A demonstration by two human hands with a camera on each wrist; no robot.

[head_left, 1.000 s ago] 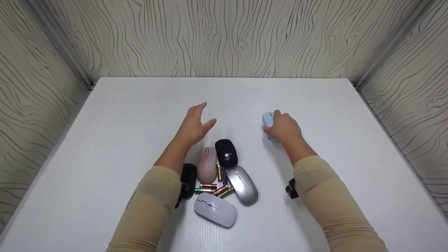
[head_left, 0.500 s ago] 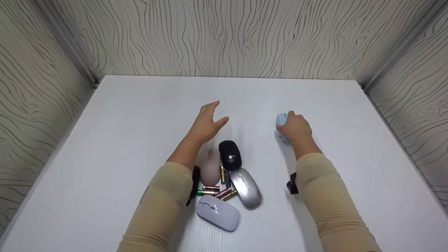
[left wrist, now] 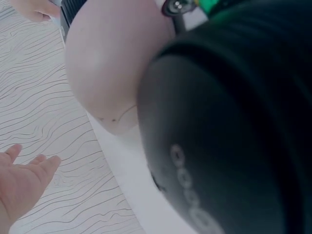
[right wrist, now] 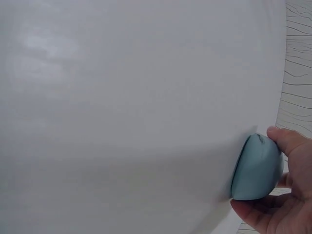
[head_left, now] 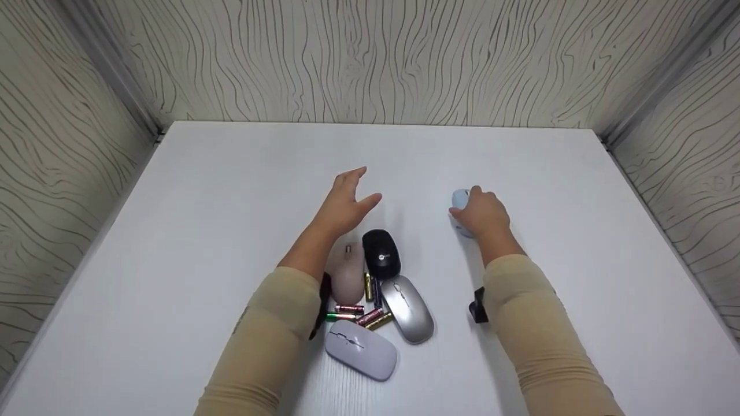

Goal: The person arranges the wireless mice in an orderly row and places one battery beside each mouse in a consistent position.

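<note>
My right hand (head_left: 485,214) holds a light blue computer mouse (head_left: 460,198) on the right side of the table. In the right wrist view, thumb and fingers grip this mouse (right wrist: 258,170) from its two sides, and it is tipped up on edge close to the white surface. My left hand (head_left: 346,205) hovers with fingers spread and nothing in it, beyond a pink mouse (head_left: 348,280). Near the left wrist is a black mouse (left wrist: 195,131), large in the left wrist view; in the head view my left sleeve mostly covers it.
Right of the pink mouse lie another black mouse (head_left: 381,254) and a silver mouse (head_left: 409,312). A pale lilac mouse (head_left: 361,349) is nearest me. Several batteries (head_left: 370,317) lie among the mice. Patterned panels (head_left: 370,63) enclose the white table (head_left: 231,173) at back and sides.
My left hand has shifted right, its sleeve now covering the black mouse at the left. My right hand, still holding the light blue mouse, moved slightly right. The view shifted a little too.
</note>
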